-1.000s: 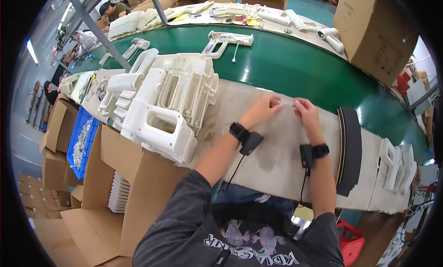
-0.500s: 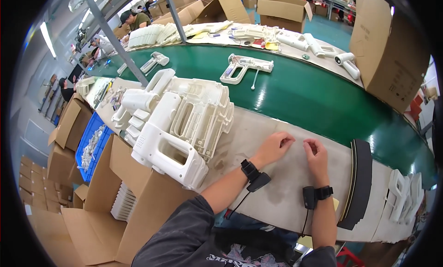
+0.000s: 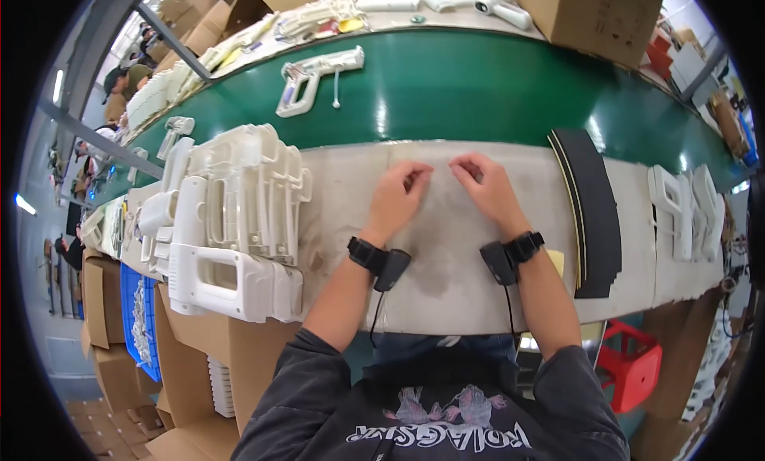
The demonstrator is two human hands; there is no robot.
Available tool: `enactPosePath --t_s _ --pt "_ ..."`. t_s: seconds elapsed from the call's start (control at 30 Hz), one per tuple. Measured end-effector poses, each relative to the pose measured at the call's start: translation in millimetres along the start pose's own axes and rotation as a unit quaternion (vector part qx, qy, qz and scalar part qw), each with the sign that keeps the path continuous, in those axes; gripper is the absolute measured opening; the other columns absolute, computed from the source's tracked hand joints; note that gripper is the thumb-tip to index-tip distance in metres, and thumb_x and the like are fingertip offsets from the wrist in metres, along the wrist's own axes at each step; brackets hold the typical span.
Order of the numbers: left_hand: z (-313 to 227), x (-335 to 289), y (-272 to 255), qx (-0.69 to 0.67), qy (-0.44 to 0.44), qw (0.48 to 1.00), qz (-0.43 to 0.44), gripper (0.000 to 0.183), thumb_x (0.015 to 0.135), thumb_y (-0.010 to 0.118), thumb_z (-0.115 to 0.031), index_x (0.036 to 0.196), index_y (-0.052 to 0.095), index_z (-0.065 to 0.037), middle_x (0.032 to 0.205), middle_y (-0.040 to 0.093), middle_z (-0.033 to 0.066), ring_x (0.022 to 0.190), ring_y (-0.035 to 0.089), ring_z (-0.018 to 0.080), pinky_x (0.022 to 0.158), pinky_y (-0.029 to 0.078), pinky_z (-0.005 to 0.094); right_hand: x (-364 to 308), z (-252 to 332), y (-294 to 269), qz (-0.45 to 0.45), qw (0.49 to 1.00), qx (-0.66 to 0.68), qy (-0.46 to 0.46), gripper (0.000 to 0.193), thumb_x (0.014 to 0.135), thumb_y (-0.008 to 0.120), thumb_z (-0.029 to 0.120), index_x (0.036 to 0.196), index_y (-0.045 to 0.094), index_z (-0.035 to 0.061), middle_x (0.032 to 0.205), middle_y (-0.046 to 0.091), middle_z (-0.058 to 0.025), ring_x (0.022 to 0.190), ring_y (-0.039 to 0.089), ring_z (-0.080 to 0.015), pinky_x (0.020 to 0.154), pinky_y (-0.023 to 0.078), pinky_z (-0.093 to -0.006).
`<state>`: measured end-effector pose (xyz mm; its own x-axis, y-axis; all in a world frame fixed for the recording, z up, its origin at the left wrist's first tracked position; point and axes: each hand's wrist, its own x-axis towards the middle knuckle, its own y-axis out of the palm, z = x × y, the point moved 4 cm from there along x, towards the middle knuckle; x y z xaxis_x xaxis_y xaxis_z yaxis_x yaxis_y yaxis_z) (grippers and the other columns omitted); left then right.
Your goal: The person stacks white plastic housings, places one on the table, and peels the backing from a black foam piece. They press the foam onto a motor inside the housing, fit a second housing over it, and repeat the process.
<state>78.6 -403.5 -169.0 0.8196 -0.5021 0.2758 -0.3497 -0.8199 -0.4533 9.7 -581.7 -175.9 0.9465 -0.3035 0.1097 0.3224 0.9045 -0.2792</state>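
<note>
My left hand (image 3: 398, 196) hovers over the bare middle of the grey worktop (image 3: 442, 274), fingers curled in toward the thumb, with nothing visible in it. Facing it, a small gap away, my right hand (image 3: 488, 192) is curled the same way and also shows nothing held. Left of my hands stands a stack of white plastic gun-shaped housing shells (image 3: 239, 214). To the right lies a stack of black curved foam strips (image 3: 591, 214). Both wrists wear black straps with small cabled boxes.
A green conveyor belt (image 3: 470, 86) runs beyond the worktop, carrying a half-open white housing (image 3: 319, 77) with wires. More white shells (image 3: 685, 210) lie far right. Cardboard boxes (image 3: 195, 341) and a blue crate (image 3: 139, 321) stand at left; a red stool (image 3: 633, 365) is lower right.
My view has turned right and downward, so the shell stack and belt items sit further left. My hands stay curled near each other over the worktop; nothing is picked up.
</note>
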Motion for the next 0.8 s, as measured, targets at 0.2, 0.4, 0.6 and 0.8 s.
enactPosePath --t_s 0.2,0.4,0.6,0.8 --pt "-1.0 -1.7 0.3 -0.035 -0.046 0.998 0.016 0.012 0.094 0.064 -0.010 0.101 0.072 -0.003 0.083 0.067 0.0054 0.067 0.058 0.0123 0.063 0.048 0.0269 -3.5 6.9 1.6 -0.005 0.999 0.011 -0.036 0.012 0.094 0.065 0.009 0.102 0.069 0.0011 0.088 0.069 -0.0032 0.080 0.061 -0.0093 0.073 0.048 -0.0248" --pt "-3.8 -2.6 -2.4 -0.020 -0.032 0.999 0.009 0.014 0.095 0.064 -0.013 0.103 0.073 -0.004 0.079 0.067 -0.0011 0.063 0.054 0.0054 0.060 0.044 0.0227 -3.3 7.1 3.7 0.000 0.999 0.006 -0.041 0.012 0.094 0.064 0.008 0.102 0.069 0.0010 0.088 0.069 -0.0031 0.079 0.061 -0.0096 0.073 0.048 -0.0247" --pt "-0.4 -1.4 -0.5 -0.025 -0.017 1.000 0.008 0.015 0.095 0.065 -0.014 0.103 0.073 -0.004 0.083 0.068 0.0007 0.069 0.058 0.0065 0.062 0.046 0.0232 -2.4 7.1 3.9 -0.008 0.998 -0.011 -0.061 0.012 0.092 0.065 0.009 0.100 0.069 0.0005 0.086 0.071 -0.0076 0.075 0.064 -0.0134 0.071 0.052 -0.0272" --pt "-1.9 -1.5 -0.3 -0.049 -0.046 0.998 0.015 0.013 0.093 0.065 -0.010 0.101 0.072 -0.003 0.088 0.068 0.0075 0.071 0.061 0.0138 0.065 0.050 0.0278 -2.2 6.4 2.8 -0.008 0.998 -0.009 -0.065 0.012 0.092 0.066 0.009 0.100 0.069 0.0003 0.086 0.071 -0.0073 0.076 0.064 -0.0132 0.071 0.051 -0.0274"
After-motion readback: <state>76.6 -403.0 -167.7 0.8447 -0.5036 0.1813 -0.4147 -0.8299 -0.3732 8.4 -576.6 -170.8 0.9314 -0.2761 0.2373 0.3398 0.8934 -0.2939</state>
